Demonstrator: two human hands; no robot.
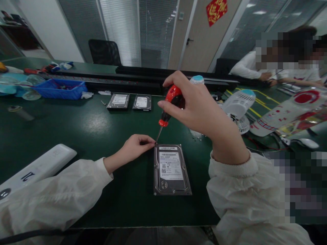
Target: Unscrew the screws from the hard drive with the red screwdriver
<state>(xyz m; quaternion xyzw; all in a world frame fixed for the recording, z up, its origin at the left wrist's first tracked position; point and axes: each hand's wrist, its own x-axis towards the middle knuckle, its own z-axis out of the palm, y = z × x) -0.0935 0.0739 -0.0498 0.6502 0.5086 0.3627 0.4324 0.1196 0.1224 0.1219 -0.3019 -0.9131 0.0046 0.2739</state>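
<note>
A hard drive [171,168] lies label up on the green table in front of me. My right hand [190,102] grips a red and black screwdriver [165,117] by its handle, with the shaft slanting down to the drive's far left corner. At that same corner, the fingertips of my left hand [135,146] are pinched together beside the screwdriver tip. Whatever sits between those fingertips is too small to make out. Several small screws [198,138] lie on the table beyond the drive, to the right.
Two more hard drives [118,101] [142,102] lie farther back, near a blue bin [62,89]. A long white device [41,166] rests at left. White fans [240,103], a patterned bottle [288,110] and cables stand at right. People sit at the far right.
</note>
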